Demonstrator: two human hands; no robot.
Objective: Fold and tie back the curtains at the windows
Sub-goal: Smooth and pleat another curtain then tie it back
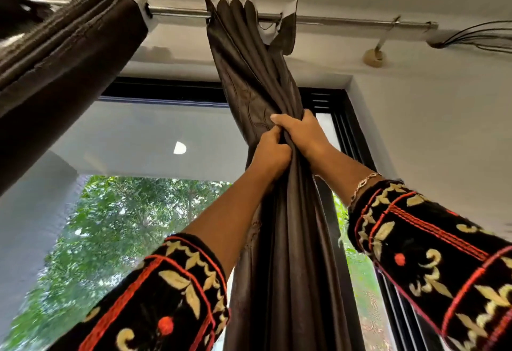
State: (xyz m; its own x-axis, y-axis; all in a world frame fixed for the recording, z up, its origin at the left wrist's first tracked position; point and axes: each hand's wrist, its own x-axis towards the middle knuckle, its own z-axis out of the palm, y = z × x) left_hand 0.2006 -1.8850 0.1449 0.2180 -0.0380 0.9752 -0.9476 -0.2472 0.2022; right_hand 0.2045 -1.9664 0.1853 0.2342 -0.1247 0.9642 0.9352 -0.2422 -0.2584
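Gripping the bunched brown curtain (288, 253) at centre with both fists curled tight round its folds, left hand (270, 154) just below and touching right hand (300, 131), cloth running up to chrome rod (177, 13), window (138, 134) behind, second curtain (69, 54) far left.

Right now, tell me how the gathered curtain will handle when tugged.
Likely floppy: the curtain bunches into soft folds where the left hand and right hand grip it. Probably slippery; its surface has a sheen. A tug would likely slide it along the rod.
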